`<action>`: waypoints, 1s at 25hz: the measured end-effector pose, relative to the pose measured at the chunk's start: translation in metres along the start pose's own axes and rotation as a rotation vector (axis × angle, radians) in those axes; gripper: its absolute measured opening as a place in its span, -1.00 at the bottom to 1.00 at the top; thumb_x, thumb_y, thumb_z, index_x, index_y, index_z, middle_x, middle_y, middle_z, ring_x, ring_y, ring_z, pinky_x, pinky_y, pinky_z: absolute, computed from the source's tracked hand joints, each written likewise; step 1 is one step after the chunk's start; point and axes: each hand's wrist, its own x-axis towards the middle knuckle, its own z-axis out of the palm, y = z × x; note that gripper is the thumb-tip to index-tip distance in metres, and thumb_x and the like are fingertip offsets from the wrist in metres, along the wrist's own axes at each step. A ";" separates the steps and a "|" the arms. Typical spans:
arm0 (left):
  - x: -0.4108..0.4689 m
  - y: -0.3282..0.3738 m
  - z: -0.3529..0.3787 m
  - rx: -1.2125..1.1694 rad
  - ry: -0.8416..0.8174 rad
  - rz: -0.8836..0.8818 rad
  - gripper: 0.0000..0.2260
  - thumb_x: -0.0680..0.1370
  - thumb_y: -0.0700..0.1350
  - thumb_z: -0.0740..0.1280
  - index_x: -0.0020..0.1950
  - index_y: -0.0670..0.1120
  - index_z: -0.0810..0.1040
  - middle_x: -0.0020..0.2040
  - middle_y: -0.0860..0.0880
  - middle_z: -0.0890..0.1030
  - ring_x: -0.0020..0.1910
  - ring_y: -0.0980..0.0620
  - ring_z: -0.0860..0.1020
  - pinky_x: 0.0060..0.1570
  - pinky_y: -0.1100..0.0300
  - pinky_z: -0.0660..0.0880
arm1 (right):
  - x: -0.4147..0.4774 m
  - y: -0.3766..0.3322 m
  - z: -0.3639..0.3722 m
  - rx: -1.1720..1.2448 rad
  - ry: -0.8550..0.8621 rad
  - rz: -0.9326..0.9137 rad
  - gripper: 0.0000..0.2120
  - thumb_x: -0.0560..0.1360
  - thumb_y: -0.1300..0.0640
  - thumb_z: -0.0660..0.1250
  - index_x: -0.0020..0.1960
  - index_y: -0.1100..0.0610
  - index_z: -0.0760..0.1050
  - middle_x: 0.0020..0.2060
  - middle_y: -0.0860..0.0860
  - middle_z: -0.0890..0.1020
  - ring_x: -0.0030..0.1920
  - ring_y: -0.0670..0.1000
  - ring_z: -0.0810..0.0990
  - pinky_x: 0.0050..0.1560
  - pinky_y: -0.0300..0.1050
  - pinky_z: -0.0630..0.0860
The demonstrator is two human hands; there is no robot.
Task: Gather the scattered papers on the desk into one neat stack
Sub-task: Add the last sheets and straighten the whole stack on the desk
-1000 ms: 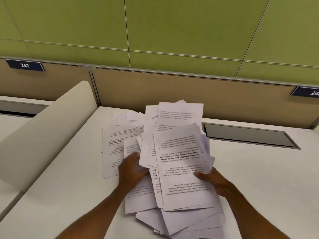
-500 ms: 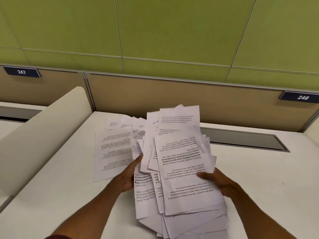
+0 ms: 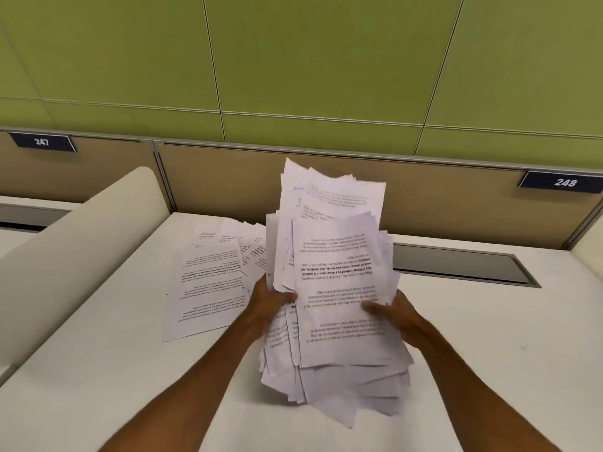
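Scanning from the left, I see loose sheets (image 3: 208, 282) lying flat on the desk (image 3: 98, 370) at ten o'clock from the left hand (image 3: 269, 305), which grips the ragged bundle (image 3: 339, 272) at its nine o'clock edge, thumb in front; the right hand (image 3: 393, 316) pinches the three o'clock edge. I judge the unaligned sheets fanning toward six o'clock could slip out if either grip eases. Fingers behind the bundle are hidden, and I cannot tell whether its lowest corners touch the desk; the print is unreadable.
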 end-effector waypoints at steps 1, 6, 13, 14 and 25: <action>0.002 0.016 0.005 -0.003 0.014 0.081 -0.59 0.41 -0.37 0.46 0.20 -0.09 0.54 0.09 -0.08 0.67 -0.13 0.02 0.70 -0.21 0.11 0.64 | 0.005 -0.015 -0.002 0.013 0.044 -0.079 -0.57 0.41 0.27 0.48 0.26 0.17 0.51 0.14 0.18 0.67 0.05 0.14 0.70 0.08 0.19 0.63; 0.005 0.075 0.023 0.034 0.053 0.372 -0.72 0.38 -0.12 0.54 0.02 0.07 0.57 -0.11 0.19 0.70 -0.16 0.17 0.69 -0.29 0.30 0.59 | 0.020 -0.073 -0.010 0.126 0.171 -0.385 -0.66 0.42 0.25 0.48 0.17 0.06 0.58 0.06 0.07 0.72 0.05 0.10 0.71 -0.02 0.04 0.66; 0.012 0.060 0.014 0.098 -0.030 0.310 -0.22 0.08 0.24 0.61 0.24 0.24 0.40 0.20 0.09 0.60 0.20 -0.02 0.57 0.17 -0.11 0.53 | 0.014 -0.056 -0.021 0.190 0.178 -0.360 -0.66 0.26 0.16 0.60 0.02 0.10 0.66 -0.03 0.15 0.73 0.02 0.29 0.68 -0.01 0.17 0.65; 0.011 0.059 0.015 0.125 0.029 0.284 -0.19 0.03 0.31 0.59 0.23 0.26 0.39 0.21 0.10 0.58 0.20 0.00 0.55 0.20 -0.11 0.52 | 0.013 -0.056 -0.021 0.186 0.165 -0.368 -0.64 0.26 0.18 0.62 0.02 0.06 0.65 -0.03 0.15 0.72 0.00 0.26 0.69 -0.02 0.16 0.66; 0.005 0.059 0.030 -0.126 0.132 0.170 -0.39 0.39 0.39 0.22 0.32 0.08 0.45 0.23 -0.08 0.60 0.19 -0.17 0.58 0.14 -0.21 0.51 | 0.017 -0.044 -0.019 0.169 0.165 -0.300 -0.65 0.27 0.07 0.61 0.02 0.01 0.64 -0.06 0.10 0.73 -0.08 0.17 0.72 -0.15 0.07 0.67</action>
